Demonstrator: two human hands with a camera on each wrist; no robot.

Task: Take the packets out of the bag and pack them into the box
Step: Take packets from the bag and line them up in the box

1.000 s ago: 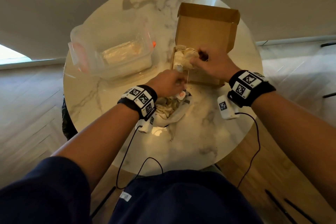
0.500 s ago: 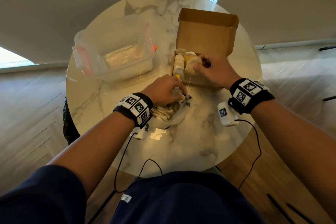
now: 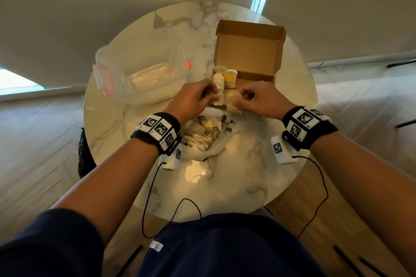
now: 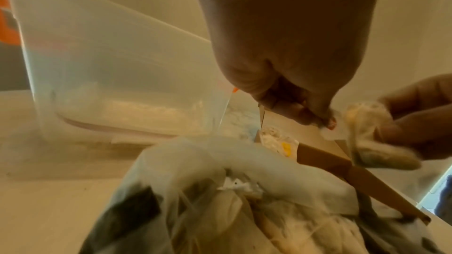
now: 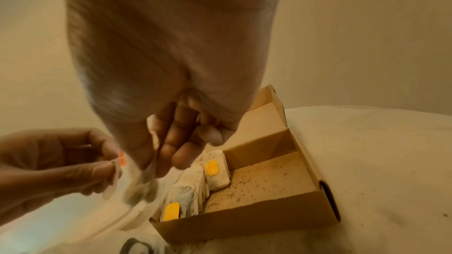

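Left hand (image 3: pixel 193 98) pinches a paper tag (image 4: pixel 333 129); right hand (image 3: pixel 258 99) pinches its packet (image 3: pixel 233 102). Below both lies the bag (image 3: pixel 202 135), beyond them the box (image 3: pixel 252 56). A clear tub (image 3: pixel 139 74) stands left.

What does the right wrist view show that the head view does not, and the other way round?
Only the right wrist view shows the dark crumbs on the floor of the box and the yellow tags on two packed packets. Only the head view shows the whole round table, the open bag of packets and the clear plastic container. Both show the left hand and the right hand pinching one packet by the box.
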